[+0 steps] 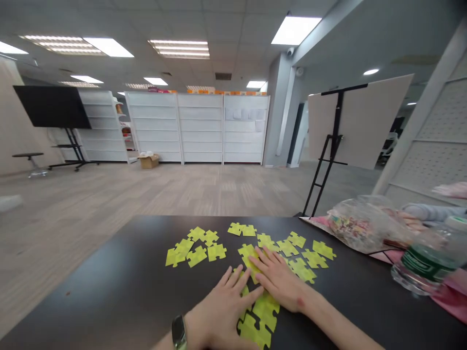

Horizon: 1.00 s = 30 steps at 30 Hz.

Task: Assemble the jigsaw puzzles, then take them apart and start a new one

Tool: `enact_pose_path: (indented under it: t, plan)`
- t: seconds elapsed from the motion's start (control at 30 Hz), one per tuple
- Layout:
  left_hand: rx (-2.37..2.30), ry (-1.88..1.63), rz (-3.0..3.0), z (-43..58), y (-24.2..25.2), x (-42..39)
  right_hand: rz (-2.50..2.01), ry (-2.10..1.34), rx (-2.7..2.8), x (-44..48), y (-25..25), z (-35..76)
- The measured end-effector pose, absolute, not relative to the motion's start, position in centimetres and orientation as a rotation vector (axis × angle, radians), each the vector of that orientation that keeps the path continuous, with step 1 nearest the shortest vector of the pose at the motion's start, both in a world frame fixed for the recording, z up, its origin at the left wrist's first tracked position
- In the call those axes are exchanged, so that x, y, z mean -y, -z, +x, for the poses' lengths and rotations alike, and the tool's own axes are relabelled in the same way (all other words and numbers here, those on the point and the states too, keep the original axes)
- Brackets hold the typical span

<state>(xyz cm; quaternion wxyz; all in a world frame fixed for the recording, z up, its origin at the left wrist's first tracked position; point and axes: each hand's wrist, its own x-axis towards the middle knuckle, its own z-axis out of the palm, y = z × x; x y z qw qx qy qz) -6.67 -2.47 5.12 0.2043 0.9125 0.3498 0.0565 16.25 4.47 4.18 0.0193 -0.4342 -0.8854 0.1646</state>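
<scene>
Yellow-green jigsaw puzzle pieces lie spread on a black table (pixel 109 272). My left hand (pixel 228 301), with a watch (pixel 178 331) on its wrist, rests with fingers spread over the left side of some joined pieces (pixel 254 329). Flat on the pieces, my right hand (pixel 279 277) has its fingers stretched out, its fingertips by a puzzle piece (pixel 248 252). Both hands cover parts of the pieces beneath them. To the left lies a loose group of pieces (pixel 197 255); several more pieces (pixel 314 258) are right of my right hand, and a joined pair (pixel 242 229) sits farther back.
At the table's right side stand a water bottle (pixel 426 265) with a green label and a clear plastic bag (pixel 359 226) of small items. Beyond the table are an easel with a board (pixel 361 121), white shelves (pixel 199 129), a cardboard box (pixel 149 161) and a screen (pixel 53 107).
</scene>
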Motion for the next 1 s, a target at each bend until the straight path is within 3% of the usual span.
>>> enact_pose_path:
  t: [0.1, 0.27, 0.53, 0.8, 1.0]
  plan:
    - [-0.982, -0.129, 2.596, -7.8, -5.7, 0.1, -1.451, -0.331, 2.713, -3.3, -3.5, 20.2]
    - [-1.48, -0.126, 2.526, -13.1, -5.7, -3.0, -1.609, -0.125, 2.629, -2.0, -4.1, 21.9]
    - [-1.954, -0.045, 2.312, -20.7, -3.4, -0.1, -1.13, -0.61, 2.77, 2.1, -5.7, 10.7]
    - [-1.685, 0.036, 2.344, -20.0, -4.5, 6.9, -1.13, -0.567, 2.693, -1.5, -4.6, 8.2]
    - [-1.218, -0.041, 2.439, -13.8, -6.3, 5.4, -0.945, -0.555, 2.754, -0.5, -4.9, 12.2]
